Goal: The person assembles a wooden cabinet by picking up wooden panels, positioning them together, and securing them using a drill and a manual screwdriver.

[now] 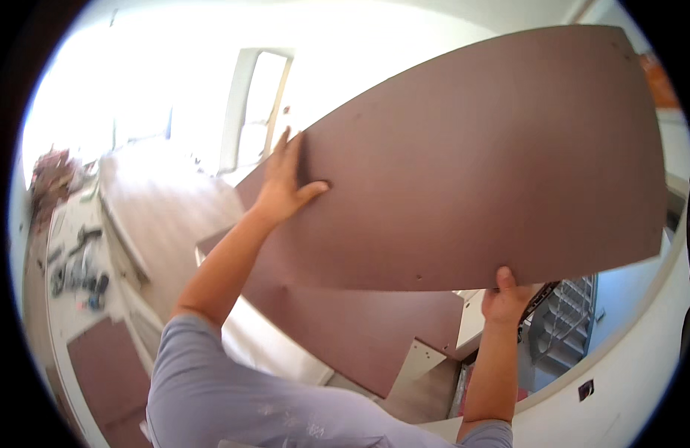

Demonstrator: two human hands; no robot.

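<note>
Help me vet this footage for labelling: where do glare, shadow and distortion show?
Head view throughout: glare bleaches the wall around the opening; a dark shadow lies on the brown panel beside the left hand; the panel's upper edge bows, probably from the fisheye lens; the tools at left look soft.

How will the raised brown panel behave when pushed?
The raised panel is probably stiff, showing no obvious sag between the left hand against it and the right hand at its lower edge. Its breadth could make it tip; its smooth face may feel slippery.
</note>
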